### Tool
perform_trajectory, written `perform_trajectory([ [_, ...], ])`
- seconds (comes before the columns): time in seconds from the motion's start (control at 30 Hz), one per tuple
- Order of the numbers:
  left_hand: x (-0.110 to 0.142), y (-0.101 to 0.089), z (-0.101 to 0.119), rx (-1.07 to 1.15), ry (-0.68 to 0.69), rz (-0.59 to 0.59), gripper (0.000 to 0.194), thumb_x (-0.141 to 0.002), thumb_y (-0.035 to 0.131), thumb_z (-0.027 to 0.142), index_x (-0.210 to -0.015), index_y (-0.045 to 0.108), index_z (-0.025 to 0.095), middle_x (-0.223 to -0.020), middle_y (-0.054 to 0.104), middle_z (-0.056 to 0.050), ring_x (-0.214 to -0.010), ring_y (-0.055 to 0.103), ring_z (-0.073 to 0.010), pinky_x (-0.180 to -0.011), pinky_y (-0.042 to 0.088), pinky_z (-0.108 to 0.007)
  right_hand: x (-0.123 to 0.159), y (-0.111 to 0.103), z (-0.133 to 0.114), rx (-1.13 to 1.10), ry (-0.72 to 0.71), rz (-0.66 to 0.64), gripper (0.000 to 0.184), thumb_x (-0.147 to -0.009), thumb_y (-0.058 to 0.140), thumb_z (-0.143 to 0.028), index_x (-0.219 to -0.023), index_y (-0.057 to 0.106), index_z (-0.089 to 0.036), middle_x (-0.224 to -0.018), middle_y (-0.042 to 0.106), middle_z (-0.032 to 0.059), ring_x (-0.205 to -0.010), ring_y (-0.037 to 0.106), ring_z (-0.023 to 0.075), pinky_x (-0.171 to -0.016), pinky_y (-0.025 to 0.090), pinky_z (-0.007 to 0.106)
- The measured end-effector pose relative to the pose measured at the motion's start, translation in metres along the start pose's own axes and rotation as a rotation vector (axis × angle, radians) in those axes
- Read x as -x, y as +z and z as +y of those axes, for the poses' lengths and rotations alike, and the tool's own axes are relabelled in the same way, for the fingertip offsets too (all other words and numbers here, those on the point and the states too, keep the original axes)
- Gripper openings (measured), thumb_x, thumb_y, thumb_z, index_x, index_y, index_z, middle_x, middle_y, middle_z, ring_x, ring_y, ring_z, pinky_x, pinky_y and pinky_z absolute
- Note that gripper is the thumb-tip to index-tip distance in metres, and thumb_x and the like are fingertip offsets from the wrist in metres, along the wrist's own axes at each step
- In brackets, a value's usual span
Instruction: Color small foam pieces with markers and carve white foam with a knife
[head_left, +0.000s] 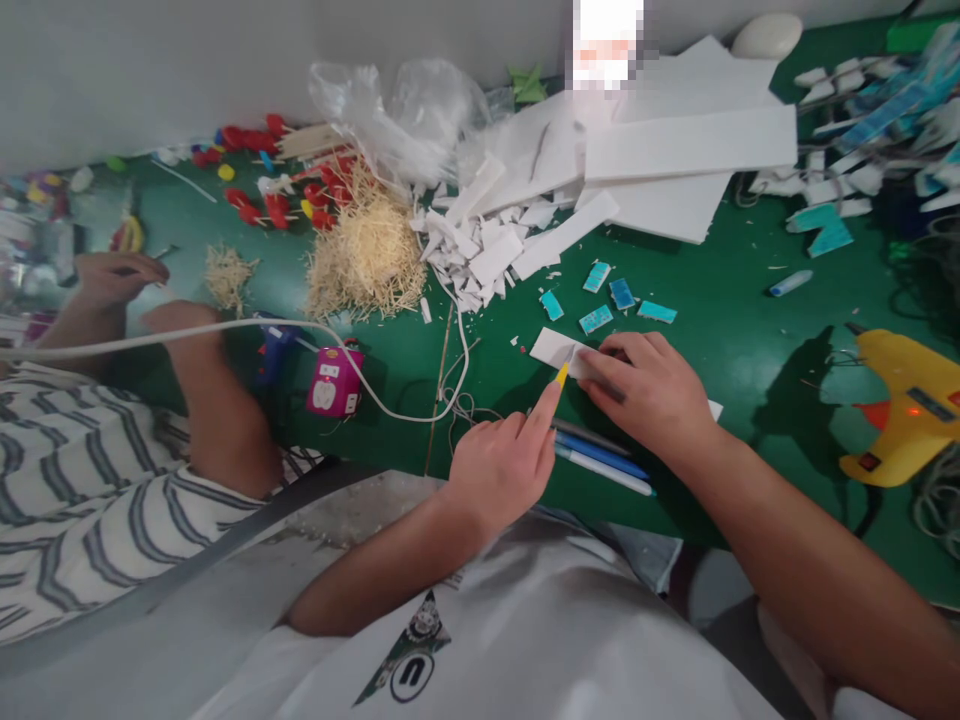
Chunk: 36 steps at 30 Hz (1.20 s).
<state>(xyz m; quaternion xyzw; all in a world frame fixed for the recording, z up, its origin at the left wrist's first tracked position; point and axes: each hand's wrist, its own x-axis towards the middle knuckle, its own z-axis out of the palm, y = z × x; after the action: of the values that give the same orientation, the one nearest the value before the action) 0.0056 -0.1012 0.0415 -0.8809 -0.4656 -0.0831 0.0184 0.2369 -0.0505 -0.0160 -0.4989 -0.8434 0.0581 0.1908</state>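
Observation:
My left hand (504, 468) is closed around a craft knife (562, 374) with a yellow body. Its blade tip rests on a white foam-board strip (550, 346) that lies on the green table. With bent fingers, my right hand (654, 388) presses down on the same strip and covers much of it; a white end shows past the wrist. Just beyond the strip are several small blue pieces, one of them a darker blue piece (621, 294). A blue pen (600, 452) and a white pen (611, 472) lie below my hands.
A yellow glue gun (911, 405) stands at the right. White scraps (480, 250), foam sheets (690, 140) and a heap of thin sticks (367, 250) lie further back. A cable crosses near a pink socket box (335, 383). At left, another person's hands (120, 275) work.

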Motion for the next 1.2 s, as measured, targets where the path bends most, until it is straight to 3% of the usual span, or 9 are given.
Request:
perform_trajectory([
  [0.23, -0.002, -0.003, 0.001, 0.001, 0.007, 0.087, 0.044, -0.112, 0.037, 0.016, -0.132, 0.075, 0.007, -0.06, 0.063, 0.005, -0.049, 0.063, -0.0142, -0.049, 0.047, -0.031, 0.001, 0.003, 0.001, 0.001, -0.011, 0.025, 0.023, -0.102, 0.063, -0.023, -0.114, 0.082, -0.023, -0.109, 0.073, 0.0124, -0.093, 0.058, 0.0248, -0.077, 0.051, 0.037],
  [0.57, 0.003, -0.004, 0.004, -0.022, 0.006, 0.089, 0.047, -0.114, 0.032, 0.016, -0.133, 0.074, 0.008, -0.06, 0.064, 0.005, -0.048, 0.063, -0.0132, -0.05, 0.047, -0.03, 0.001, 0.005, 0.001, 0.01, -0.023, 0.06, 0.024, -0.102, 0.063, -0.025, -0.115, 0.083, -0.022, -0.108, 0.073, 0.0127, -0.092, 0.058, 0.0247, -0.076, 0.05, 0.036],
  [1.2, 0.019, -0.008, 0.002, -0.01, 0.009, 0.068, 0.042, -0.111, 0.037, 0.017, -0.133, 0.072, 0.008, -0.059, 0.063, 0.004, -0.048, 0.06, -0.0133, -0.049, 0.044, -0.028, 0.001, 0.005, 0.002, -0.042, -0.013, 0.049, 0.021, -0.104, 0.063, -0.028, -0.113, 0.082, -0.024, -0.108, 0.069, 0.012, -0.091, 0.053, 0.0247, -0.078, 0.044, 0.037],
])
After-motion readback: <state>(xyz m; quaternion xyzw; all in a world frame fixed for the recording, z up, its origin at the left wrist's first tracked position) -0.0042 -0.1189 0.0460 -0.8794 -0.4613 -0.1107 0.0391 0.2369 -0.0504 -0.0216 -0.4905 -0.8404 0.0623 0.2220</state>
